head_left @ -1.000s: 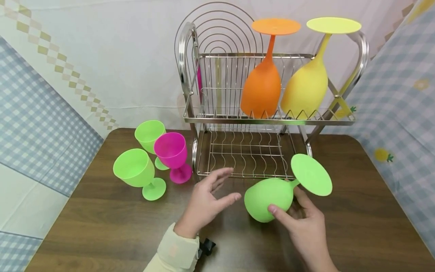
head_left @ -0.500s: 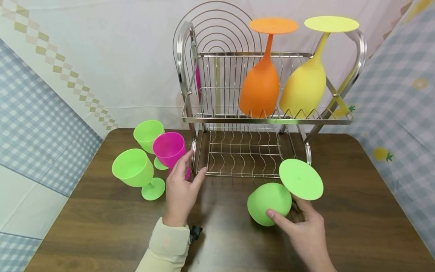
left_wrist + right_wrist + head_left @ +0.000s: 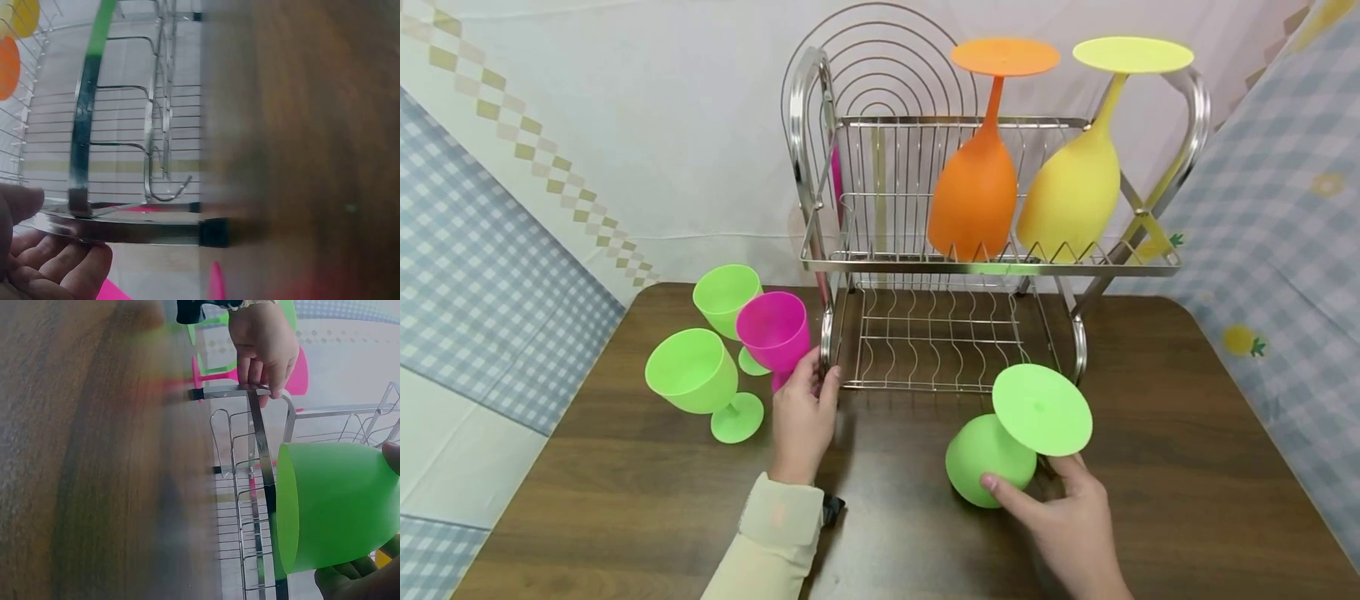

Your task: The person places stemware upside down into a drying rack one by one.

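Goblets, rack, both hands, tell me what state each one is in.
Held green goblet: upside down, off the table.
Right hand: gripping that goblet.
Rack: upright on the table.
Left hand: gripping the rack.
Orange goblet: upside down on the rack.
Yellow goblet: upside down on the rack.
Pink goblet: upright on the table.
Front green goblet: standing upright.
Rear green goblet: standing upright.

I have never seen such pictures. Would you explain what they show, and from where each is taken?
No machine here: a person does the work barehanded. One camera on the head looks down; each wrist carries another. The left hand grips the side of a metal dish rack. The right hand holds a green wine glass, mouth down. On the wooden table stand two green goblets and a magenta goblet. An orange wine glass and a yellow wine glass stand inverted on the rack.
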A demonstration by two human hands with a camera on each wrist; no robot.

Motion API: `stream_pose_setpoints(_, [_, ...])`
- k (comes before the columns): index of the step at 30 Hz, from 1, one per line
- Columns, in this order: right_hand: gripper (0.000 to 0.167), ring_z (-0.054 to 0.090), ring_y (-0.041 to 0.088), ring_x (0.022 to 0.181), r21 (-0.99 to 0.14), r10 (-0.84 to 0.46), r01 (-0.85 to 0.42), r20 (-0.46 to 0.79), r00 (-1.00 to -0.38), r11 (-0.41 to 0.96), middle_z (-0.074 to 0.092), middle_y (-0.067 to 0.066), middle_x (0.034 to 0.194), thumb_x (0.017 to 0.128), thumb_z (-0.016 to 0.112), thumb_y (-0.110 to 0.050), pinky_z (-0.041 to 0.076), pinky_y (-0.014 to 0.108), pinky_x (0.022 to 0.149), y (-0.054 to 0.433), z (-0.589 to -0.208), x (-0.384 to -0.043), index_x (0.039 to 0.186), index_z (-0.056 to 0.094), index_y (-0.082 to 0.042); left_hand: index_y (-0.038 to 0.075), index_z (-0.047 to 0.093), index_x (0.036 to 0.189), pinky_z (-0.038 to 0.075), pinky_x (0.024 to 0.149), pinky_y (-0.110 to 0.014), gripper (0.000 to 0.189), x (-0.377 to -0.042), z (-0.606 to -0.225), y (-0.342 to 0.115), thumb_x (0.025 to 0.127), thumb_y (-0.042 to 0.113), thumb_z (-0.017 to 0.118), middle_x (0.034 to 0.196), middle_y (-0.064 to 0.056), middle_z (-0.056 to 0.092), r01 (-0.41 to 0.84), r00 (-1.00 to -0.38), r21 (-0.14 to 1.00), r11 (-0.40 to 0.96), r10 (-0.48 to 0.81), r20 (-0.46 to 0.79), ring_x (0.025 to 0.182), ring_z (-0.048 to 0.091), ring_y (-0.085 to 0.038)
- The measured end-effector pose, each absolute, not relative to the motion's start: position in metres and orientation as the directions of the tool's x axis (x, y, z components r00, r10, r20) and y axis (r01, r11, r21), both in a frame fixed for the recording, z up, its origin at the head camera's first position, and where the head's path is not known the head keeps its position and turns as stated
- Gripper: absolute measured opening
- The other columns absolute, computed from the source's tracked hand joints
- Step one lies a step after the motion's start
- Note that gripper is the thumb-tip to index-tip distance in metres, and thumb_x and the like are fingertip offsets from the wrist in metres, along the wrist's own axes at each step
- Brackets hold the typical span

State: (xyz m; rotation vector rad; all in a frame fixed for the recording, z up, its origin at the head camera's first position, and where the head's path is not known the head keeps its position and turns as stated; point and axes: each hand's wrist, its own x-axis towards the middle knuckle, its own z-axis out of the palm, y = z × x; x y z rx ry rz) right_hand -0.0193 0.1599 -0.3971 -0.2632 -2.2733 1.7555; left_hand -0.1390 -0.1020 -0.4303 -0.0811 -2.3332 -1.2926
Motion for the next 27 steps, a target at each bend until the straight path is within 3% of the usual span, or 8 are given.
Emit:
stream_pose_setpoints(5, [0.060,0.055,0.008,0.119,-0.961,0.268,-0.029,0.105,-0.958,0.275,0.056,0.001,0.130,0.068,0.089,0.005,0.046,0.011,0.099,0.160,-0.398,-0.018,0.124,0.068,-0.004,-0.003,0.068,0.114,0.062,0.083,-0.040,0.019,-0.142,-0.435,-0.104,0.097,0.006,0.066,0.106,-0.018,0.074,0.272,-0.883,0.772,0.574,-0.170,0.438,0.095,0.074,-0.031])
stream_pose_setpoints(27, [0.066,0.058,0.008,0.113,-0.899,0.172,-0.152,0.240,-0.955,0.412,0.059,-0.003,0.128,0.067,0.091,0.001,0.049,0.011,0.094,0.158,-0.372,-0.025,0.128,0.068,-0.012,-0.003,0.068,0.111,0.061,0.085,-0.037,0.019,-0.143,-0.436,-0.106,0.097,0.008,0.067,0.106,-0.017,0.075,0.251,-0.897,0.797,0.549,-0.179,0.405,0.098,0.073,-0.029])
